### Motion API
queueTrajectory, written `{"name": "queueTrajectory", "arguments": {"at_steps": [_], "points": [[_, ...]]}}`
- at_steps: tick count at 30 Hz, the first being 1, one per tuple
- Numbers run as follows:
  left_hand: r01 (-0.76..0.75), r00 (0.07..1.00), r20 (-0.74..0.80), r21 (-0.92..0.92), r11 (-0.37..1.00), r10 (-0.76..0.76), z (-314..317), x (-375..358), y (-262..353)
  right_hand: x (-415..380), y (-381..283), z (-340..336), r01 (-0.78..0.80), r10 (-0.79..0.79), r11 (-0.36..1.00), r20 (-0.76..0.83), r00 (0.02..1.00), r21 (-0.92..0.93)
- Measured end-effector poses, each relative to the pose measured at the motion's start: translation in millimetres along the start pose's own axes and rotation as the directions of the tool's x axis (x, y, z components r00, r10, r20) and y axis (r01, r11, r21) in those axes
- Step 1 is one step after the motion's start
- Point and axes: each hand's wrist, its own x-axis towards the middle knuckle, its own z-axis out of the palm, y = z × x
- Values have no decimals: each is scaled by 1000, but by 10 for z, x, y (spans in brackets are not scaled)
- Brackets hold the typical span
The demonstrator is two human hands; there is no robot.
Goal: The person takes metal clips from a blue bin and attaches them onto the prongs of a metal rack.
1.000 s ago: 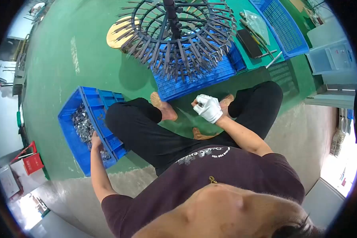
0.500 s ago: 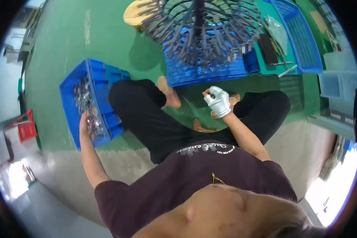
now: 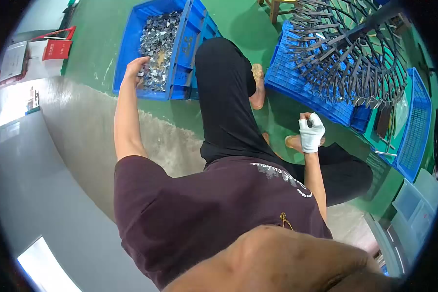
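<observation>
My left hand (image 3: 137,68) is at the near left side of a blue crate (image 3: 176,63), over many small shiny metal pieces (image 3: 156,41). Its fingers are partly bent, and whatever lies between them is too small to make out. My right hand (image 3: 312,130), in a white glove with bare fingertips, is raised above my bent legs. Thumb and fingers there curl together in a pinch, with the held thing hidden. Beyond it stands a round dark rack (image 3: 350,53) of many thin prongs, some carrying small shiny pieces along its lower edge.
Stacked blue crates (image 3: 297,82) sit under the rack. Another blue basket (image 3: 416,121) is at the right, beside a dark case (image 3: 383,121) and thin tools. A wooden stool (image 3: 275,9) stands at the top. A red box (image 3: 57,49) lies at the far left.
The view has turned left, so the crate and rack appear shifted right. My left hand has drawn back from among the pieces to the crate's near side. My right hand stays pinched.
</observation>
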Motion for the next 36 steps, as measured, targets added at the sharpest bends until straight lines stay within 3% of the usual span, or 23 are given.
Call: {"name": "queueTrajectory", "arguments": {"at_steps": [5,8,10,12,13,15,17,18,19,20,22,24,27,32,36], "points": [[115,989,127,-324,939,-78,-262,219,-139,-17,37,12,-17,17,1000,-11,1000,12],[59,994,109,-672,738,20,-324,148,-155,-20,18,0,-17,17,998,-5,1000,56],[93,969,205,-822,562,140,-381,97,-131,-19,-37,-8,-48,46,996,17,999,80],[90,942,199,-925,370,269,-17,-506,135,-3,-99,-8,-22,19,994,31,999,111],[134,907,256,-928,347,335,200,-873,290,13,-135,8,18,-22,992,32,999,128],[269,787,399,-908,321,470,805,-1677,506,37,-419,-34,-1,-8,995,85,996,102],[234,694,485,-851,470,533,1384,-2237,540,125,-790,-112,-54,6,965,186,983,256],[412,552,622,-782,468,554,1715,-2405,488,122,-868,-100,-67,15,954,175,984,291],[538,474,721,-691,482,505,1992,-2491,390,166,-1035,-158,-45,-24,937,193,981,345],[583,456,783,-622,522,424,2255,-2622,314,203,-1209,-278,-19,-63,929,210,976,371],[669,322,884,-465,579,338,2774,-2710,117,230,-1158,-310,-158,33,859,256,966,487],[699,298,928,-371,612,222,3092,-2872,21,230,-1030,-413,-300,129,817,351,927,492],[622,275,946,-310,719,170,3403,-2969,-114,139,-996,-645,-383,212,672,331,920,634],[463,290,956,-187,866,51,3633,-3095,-136,-3,-829,-826,-395,202,603,346,916,693],[516,216,976,-82,853,-38,3763,-3050,-274,-67,-684,-869,-431,155,501,412,898,751]]}}
